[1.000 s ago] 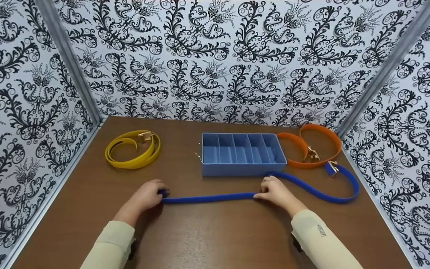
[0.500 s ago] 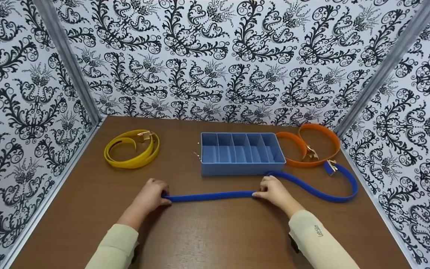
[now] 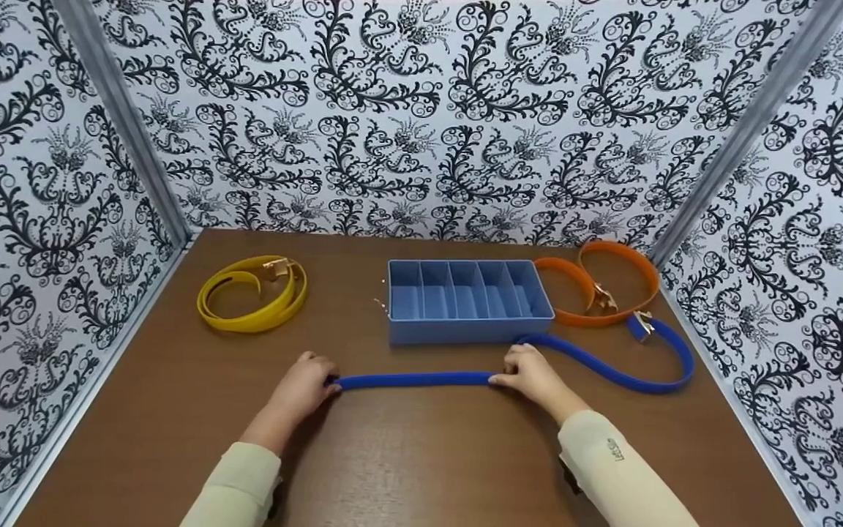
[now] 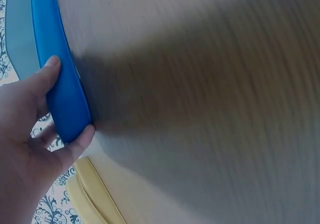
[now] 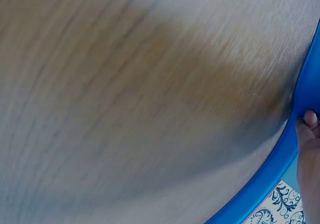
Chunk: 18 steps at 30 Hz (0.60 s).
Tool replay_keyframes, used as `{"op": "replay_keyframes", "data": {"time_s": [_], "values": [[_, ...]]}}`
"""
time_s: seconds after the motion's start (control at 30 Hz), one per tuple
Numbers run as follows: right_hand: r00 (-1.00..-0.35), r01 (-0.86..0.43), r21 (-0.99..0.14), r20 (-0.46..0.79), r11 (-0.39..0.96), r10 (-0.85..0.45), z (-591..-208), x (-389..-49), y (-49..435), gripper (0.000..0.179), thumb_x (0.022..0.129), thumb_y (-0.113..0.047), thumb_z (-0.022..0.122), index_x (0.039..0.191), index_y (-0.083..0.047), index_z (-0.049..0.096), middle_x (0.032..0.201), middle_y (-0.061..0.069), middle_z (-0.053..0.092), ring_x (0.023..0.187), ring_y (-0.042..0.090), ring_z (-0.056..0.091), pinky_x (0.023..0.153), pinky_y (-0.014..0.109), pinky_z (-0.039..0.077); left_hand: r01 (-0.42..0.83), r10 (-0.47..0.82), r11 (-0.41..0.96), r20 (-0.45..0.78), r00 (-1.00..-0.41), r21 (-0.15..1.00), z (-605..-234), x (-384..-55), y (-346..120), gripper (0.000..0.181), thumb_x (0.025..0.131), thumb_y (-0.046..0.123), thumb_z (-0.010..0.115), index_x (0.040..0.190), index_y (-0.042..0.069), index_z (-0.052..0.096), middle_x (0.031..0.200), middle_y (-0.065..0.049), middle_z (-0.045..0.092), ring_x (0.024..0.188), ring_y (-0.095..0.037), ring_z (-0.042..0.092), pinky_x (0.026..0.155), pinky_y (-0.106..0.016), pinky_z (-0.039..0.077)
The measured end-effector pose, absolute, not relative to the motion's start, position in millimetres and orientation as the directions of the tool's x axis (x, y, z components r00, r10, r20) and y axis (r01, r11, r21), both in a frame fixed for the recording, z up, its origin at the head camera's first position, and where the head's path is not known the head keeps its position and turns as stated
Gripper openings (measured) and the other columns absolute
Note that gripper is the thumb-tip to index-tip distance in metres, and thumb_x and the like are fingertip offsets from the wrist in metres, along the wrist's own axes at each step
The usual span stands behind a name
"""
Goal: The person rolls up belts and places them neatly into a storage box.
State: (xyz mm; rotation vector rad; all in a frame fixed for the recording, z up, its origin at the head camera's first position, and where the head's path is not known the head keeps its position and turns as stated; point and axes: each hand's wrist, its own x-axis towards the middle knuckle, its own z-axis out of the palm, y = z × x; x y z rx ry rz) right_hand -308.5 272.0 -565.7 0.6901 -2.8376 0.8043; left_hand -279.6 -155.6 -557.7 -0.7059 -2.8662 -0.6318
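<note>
A blue belt (image 3: 414,380) runs nearly straight between the two hands in the head view, then curves off to the right, where its gold buckle (image 3: 643,323) lies. My left hand (image 3: 303,386) pinches the belt near its free end; in the left wrist view thumb and fingers of that hand (image 4: 35,129) grip the wide blue strap (image 4: 62,84) by its edges. My right hand (image 3: 535,377) pinches the strap farther along, just in front of the box. Only part of this hand (image 5: 311,154) shows at the right wrist view's edge, against the strap (image 5: 270,179).
A blue-grey box (image 3: 471,331) with several compartments stands behind the strap. To the left lies a coiled yellow belt (image 3: 249,322) with a gold buckle. An orange belt (image 3: 620,316) is looped right of the box. Patterned walls (image 3: 421,110) enclose the brown table (image 3: 407,454).
My left hand has moved a little to the right with the belt's end, and the stretch between the hands is shorter and more level. The right hand keeps its hold on the strap.
</note>
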Motion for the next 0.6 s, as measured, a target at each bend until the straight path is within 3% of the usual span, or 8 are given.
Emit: {"op": "replay_keyframes", "data": {"time_s": [0.33, 0.47, 0.6], "values": [[-0.892, -0.449, -0.422, 0.263, 0.788, -0.368, -561.4, -305.4, 265.5, 0.037, 0.074, -0.028, 0.085, 0.058, -0.015, 0.055, 0.071, -0.005, 0.046, 0.072, 0.018, 0.045, 0.068, 0.035, 0.04, 0.581, 0.477, 0.742, 0.345, -0.809, 0.336, -560.1, -277.7, -147.0, 0.013, 0.078, -0.012, 0.07, 0.086, -0.003, 0.067, 0.082, -0.011, 0.061, 0.085, -0.031, 0.057, 0.074, -0.047, 0.051], [-0.915, -0.389, -0.409, 0.277, 0.825, -0.294, -561.2, -301.7, 260.4, 0.017, 0.077, -0.019, 0.083, 0.08, -0.009, 0.07, 0.097, 0.005, 0.056, 0.09, 0.027, 0.057, 0.083, 0.041, 0.047, 0.621, 0.502, 0.728, 0.389, -0.772, 0.292, -560.7, -274.9, -144.1, 0.019, 0.076, -0.017, 0.065, 0.088, -0.003, 0.069, 0.082, -0.012, 0.06, 0.081, -0.03, 0.057, 0.069, -0.045, 0.052], [-0.931, -0.346, -0.48, 0.28, 0.807, -0.232, -559.2, -296.5, 248.2, 0.03, 0.079, -0.006, 0.079, 0.106, -0.003, 0.069, 0.115, 0.014, 0.05, 0.101, 0.032, 0.058, 0.09, 0.045, 0.047, 0.599, 0.497, 0.741, 0.354, -0.793, 0.302, -562.0, -273.7, -139.0, 0.021, 0.079, -0.017, 0.062, 0.091, -0.003, 0.071, 0.086, -0.013, 0.062, 0.085, -0.031, 0.059, 0.073, -0.046, 0.053]]}}
